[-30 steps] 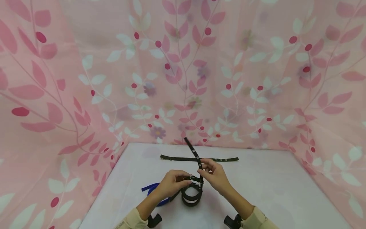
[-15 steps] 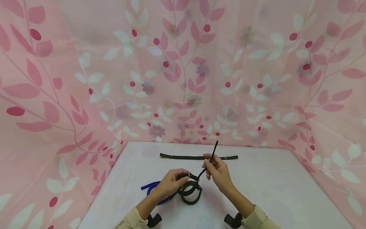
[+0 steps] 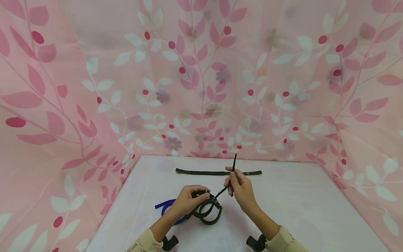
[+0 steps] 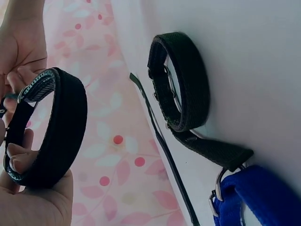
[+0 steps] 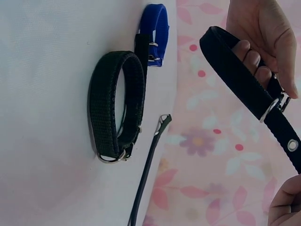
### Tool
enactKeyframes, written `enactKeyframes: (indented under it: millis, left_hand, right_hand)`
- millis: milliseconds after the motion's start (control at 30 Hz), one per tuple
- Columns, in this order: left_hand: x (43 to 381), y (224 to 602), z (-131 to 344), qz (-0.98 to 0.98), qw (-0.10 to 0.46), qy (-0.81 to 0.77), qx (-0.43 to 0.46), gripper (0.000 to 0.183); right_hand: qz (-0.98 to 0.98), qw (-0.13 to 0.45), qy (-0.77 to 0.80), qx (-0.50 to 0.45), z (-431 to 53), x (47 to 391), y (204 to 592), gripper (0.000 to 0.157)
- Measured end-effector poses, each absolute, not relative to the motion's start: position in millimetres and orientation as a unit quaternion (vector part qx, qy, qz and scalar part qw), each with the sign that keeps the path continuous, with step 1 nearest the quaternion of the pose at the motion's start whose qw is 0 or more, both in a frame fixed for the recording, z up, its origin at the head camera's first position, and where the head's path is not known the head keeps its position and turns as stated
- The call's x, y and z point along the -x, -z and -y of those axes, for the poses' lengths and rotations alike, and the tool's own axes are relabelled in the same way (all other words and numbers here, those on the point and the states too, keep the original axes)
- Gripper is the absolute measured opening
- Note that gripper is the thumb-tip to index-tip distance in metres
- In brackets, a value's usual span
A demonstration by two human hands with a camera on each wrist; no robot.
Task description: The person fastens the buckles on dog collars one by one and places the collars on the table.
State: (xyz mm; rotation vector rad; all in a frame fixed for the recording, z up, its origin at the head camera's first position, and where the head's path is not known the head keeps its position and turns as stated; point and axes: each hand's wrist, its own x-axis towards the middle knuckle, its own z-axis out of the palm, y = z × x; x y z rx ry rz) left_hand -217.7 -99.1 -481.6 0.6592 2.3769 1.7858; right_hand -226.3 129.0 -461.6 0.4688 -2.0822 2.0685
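A dark collar (image 5: pixel 235 70) is bent into a loop between my two hands, above the table. My left hand (image 3: pixel 190 201) grips the loop beside its metal buckle, fingers inside it in the right wrist view. My right hand (image 3: pixel 242 189) pinches the collar's free end, whose tip points upward. A metal ring (image 5: pixel 270 110) and an eyelet (image 5: pixel 292 145) show on the stretch between the hands. Below, a second dark collar (image 4: pixel 197 84) stands buckled into a ring on the table. Beside it lies a blue collar (image 4: pixel 263 193), partly hidden by my left arm in the head view.
A dark collar (image 3: pixel 201 173) lies stretched out straight across the back of the white table (image 3: pixel 283 210), partly behind my right hand. Another short dark strap (image 4: pixel 211 148) reaches toward the blue collar. Pink leaf-patterned cloth (image 3: pixel 201 87) rises behind and at both sides.
My right hand has moved up and to the right, drawing the collar's free end away from the loop. The end now slants right instead of left. My left hand stays nearly in place.
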Motion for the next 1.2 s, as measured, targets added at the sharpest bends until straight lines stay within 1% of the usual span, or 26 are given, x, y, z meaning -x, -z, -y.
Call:
enactKeyframes:
  millis: [167, 333, 533, 600, 833, 1000, 1200]
  left_hand:
    - [215.9, 483.1, 101.1, -0.753, 0.056, -0.627, -0.191, 0.024]
    - [216.3, 480.8, 102.8, -0.731, 0.028, -0.665, -0.150, 0.026]
    - [216.7, 478.2, 103.6, -0.713, -0.005, -0.692, -0.114, 0.024]
    - [216.4, 477.1, 103.4, -0.708, -0.007, -0.697, -0.113, 0.024]
    - [215.5, 475.4, 103.7, -0.699, -0.029, -0.704, -0.125, 0.023]
    - [215.2, 474.2, 103.8, -0.698, -0.046, -0.704, -0.119, 0.023]
    - [214.2, 472.0, 103.0, -0.693, -0.048, -0.707, -0.131, 0.024]
  right_hand:
    - [0.694, 0.069, -0.698, -0.163, -131.1, 224.5, 464.6, 0.034]
    - [0.678, 0.055, -0.711, -0.179, -134.5, 228.1, 464.4, 0.039]
    - [0.702, 0.048, -0.678, -0.212, -134.0, 228.2, 465.5, 0.034]
    - [0.719, 0.055, -0.657, -0.221, -132.9, 228.0, 467.2, 0.033]
    - [0.767, 0.076, -0.591, -0.239, -130.7, 227.2, 473.4, 0.020]
    - [0.774, 0.075, -0.566, -0.274, -128.5, 224.6, 479.4, 0.021]
    - [0.776, 0.056, -0.551, -0.300, -125.0, 222.9, 480.4, 0.022]
